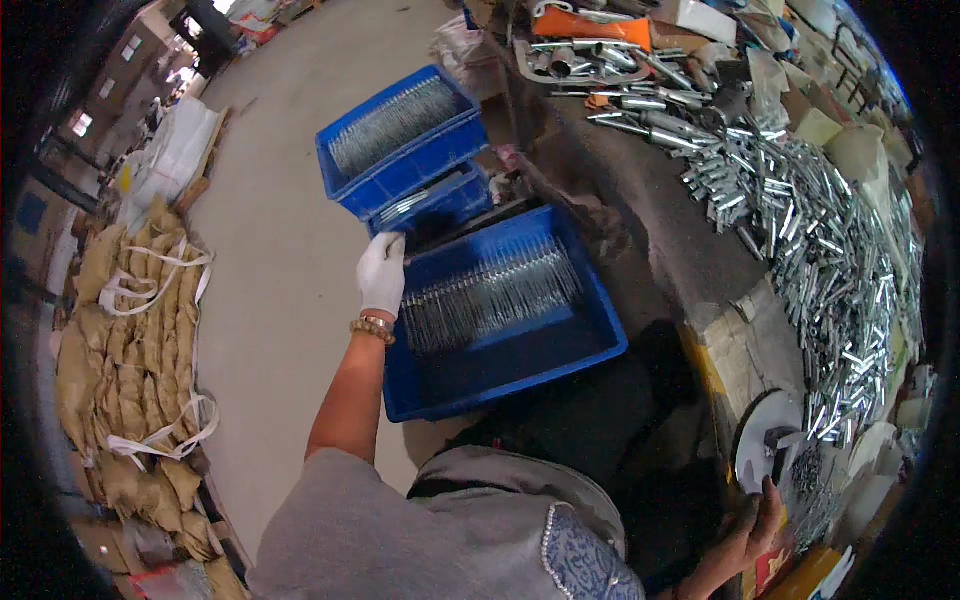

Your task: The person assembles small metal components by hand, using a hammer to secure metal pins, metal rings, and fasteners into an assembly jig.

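Note:
My left hand (pixel 381 277), in a white glove, is closed at the far left corner of a large blue bin (pixel 512 384), its fingers curled over the rim. In that bin, thin metal rods (pixel 490 295) with thicker ends lie side by side in a row. My bare right hand (pixel 742 545) is at the lower right by the bench edge, fingers apart and holding nothing I can see. Just beyond it stands a round grey metal disc (pixel 766 440) with a small block fixed on it.
Beyond are a small blue bin (pixel 440 215) with a few metal pieces and a blue bin (pixel 400 180) full of rods. A heap of shiny metal sleeves (pixel 835 270) covers the bench at right. Tan sacks (pixel 140 350) with white straps are stacked at left.

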Demonstrator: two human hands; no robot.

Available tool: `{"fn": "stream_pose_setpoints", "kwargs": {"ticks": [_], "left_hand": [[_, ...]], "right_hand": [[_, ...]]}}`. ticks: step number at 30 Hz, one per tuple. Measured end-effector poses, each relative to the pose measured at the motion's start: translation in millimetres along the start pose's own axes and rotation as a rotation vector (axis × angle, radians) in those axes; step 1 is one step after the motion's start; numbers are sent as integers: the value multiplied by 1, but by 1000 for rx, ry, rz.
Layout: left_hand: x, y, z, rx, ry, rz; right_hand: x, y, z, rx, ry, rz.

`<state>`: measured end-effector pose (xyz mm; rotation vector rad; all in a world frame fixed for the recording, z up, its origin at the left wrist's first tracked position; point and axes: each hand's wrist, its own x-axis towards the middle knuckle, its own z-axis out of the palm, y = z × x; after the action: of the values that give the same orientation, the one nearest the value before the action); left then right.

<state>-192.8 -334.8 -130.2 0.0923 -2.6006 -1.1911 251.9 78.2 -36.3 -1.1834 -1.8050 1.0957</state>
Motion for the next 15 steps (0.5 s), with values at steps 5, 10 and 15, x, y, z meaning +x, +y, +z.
{"fn": "stream_pose_setpoints", "kwargs": {"ticks": [5,10,15], "left_hand": [[-19,134,24,-150,-113,260],[-78,256,74,-292,-585,616],[-122,350,135,-197,-828,945]], "right_hand": [[-2,10,3,24,-72,33],[-8,-29,23,127,-191,-6],[-8,-31,13,39,-205,-131]]}}
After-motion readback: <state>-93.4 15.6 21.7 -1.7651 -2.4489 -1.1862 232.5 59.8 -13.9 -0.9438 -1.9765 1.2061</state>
